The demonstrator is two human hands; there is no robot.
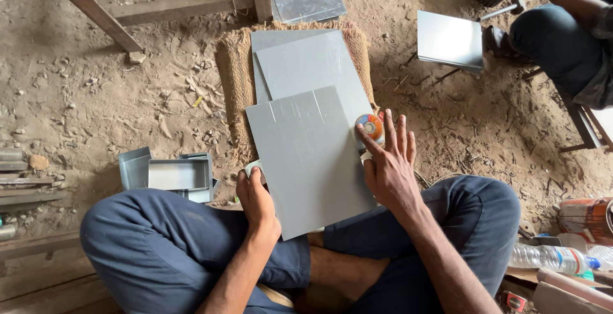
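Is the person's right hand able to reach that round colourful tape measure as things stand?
Probably yes: the right hand lies flat beside the tape measure, its fingertips nearly touching, nothing between.

Open dirt floor to the left of the burlap mat, w/ only pebbles; folded metal boxes block the near-left by the knee. Right of the mat, bare floor up to the sheet stack and another person's leg. Mat itself is covered w/ grey sheets and a tape measure; wooden frame closes the far edge.

co-worker cut off, round tape measure partly hidden
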